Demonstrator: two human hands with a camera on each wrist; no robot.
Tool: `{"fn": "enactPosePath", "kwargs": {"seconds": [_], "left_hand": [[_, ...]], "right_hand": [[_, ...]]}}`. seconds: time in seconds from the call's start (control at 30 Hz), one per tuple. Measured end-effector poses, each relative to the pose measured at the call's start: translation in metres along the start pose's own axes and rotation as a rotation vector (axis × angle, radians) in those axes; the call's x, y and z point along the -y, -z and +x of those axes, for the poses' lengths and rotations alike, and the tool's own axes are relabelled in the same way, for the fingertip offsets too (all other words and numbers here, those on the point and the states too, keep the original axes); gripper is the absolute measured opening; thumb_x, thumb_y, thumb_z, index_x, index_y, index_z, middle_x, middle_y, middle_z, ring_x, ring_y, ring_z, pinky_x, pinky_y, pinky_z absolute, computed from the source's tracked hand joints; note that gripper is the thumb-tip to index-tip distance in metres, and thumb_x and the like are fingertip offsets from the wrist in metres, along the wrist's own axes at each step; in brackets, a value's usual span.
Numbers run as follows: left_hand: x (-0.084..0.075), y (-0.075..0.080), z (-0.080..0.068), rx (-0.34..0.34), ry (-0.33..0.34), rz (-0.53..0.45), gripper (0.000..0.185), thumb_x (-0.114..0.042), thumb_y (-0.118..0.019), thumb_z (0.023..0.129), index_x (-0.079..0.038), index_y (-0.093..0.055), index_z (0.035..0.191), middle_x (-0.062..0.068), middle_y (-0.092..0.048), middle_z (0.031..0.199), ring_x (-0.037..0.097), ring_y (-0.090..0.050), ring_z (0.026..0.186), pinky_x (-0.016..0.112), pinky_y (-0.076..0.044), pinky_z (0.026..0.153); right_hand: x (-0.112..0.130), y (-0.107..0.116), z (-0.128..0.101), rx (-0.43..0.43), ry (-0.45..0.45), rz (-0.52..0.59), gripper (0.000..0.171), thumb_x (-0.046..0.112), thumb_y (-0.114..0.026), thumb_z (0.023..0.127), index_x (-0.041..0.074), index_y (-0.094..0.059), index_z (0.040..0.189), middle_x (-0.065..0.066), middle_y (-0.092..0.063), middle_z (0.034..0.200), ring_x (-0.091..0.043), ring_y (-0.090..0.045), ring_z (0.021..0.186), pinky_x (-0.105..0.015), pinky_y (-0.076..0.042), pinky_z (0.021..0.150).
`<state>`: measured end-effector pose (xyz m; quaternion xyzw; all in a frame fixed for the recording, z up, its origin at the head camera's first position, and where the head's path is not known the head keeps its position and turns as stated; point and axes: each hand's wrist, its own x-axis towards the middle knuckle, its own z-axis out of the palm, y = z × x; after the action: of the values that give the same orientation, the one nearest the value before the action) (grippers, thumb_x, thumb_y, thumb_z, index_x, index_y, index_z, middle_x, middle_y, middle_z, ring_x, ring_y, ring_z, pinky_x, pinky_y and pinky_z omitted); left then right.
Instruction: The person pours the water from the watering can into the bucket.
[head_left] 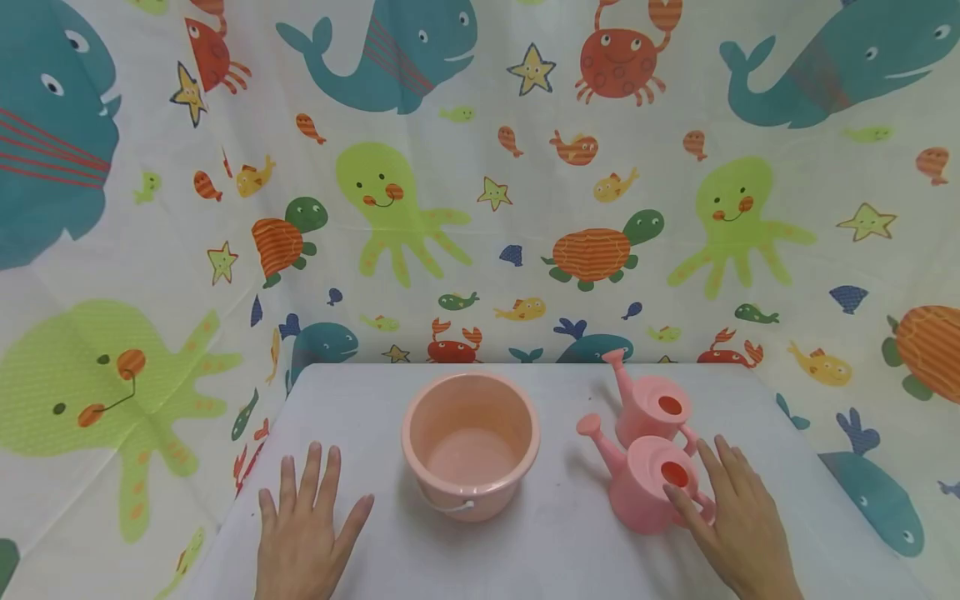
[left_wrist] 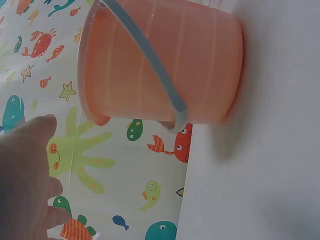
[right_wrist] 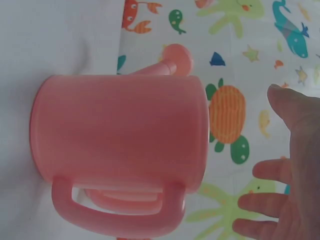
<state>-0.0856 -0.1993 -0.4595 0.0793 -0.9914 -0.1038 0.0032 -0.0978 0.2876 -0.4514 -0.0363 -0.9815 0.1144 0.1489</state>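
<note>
Nearest the head camera were the two hands, the left hand (head_left: 306, 529) and the right hand (head_left: 742, 525), palms down above the white table (head_left: 555, 554). Both were spread wide and held nothing. The pink bucket (head_left: 471, 450) stood upright between them, well apart from the left thumb. The nearer watering can (head_left: 648, 492) stood upright just beside the right hand, whose thumb overlapped it from this angle; the farther watering can (head_left: 648, 408) was behind it, both spouts pointing away to the left. The step in hand looked like a poise before any grasp.

In the left wrist view, the bucket's grey handle (left_wrist: 150, 57) hung down along its side, and a gap separated the left fingers from the rim. Lifting by that handle would call for raising it first.

In the right wrist view, the right fingers were apart from the nearer can, its looped handle (right_wrist: 117, 225) unheld. Taking it would probably call for lowering the hand and curling the fingers through that loop.
</note>
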Motion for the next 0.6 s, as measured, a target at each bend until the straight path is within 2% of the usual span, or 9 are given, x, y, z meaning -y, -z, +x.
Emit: {"fn": "enactPosePath", "kwargs": {"seconds": [0.6], "left_hand": [[0.0028, -0.0027, -0.0022, 0.027, -0.006, -0.051, 0.106, -0.084, -0.035, 0.086, -0.012, -0.012, 0.161, 0.017, -0.003, 0.168, 0.048, 0.006, 0.152, 0.071, 0.009, 0.113]], "right_hand": [[-0.0030, -0.0014, -0.0059, 0.050, -0.061, 0.014, 0.095, 0.067, -0.057, 0.089, 0.001, -0.034, 0.153, -0.031, -0.039, 0.152, -0.053, -0.040, 0.133, -0.074, -0.035, 0.099]]}}
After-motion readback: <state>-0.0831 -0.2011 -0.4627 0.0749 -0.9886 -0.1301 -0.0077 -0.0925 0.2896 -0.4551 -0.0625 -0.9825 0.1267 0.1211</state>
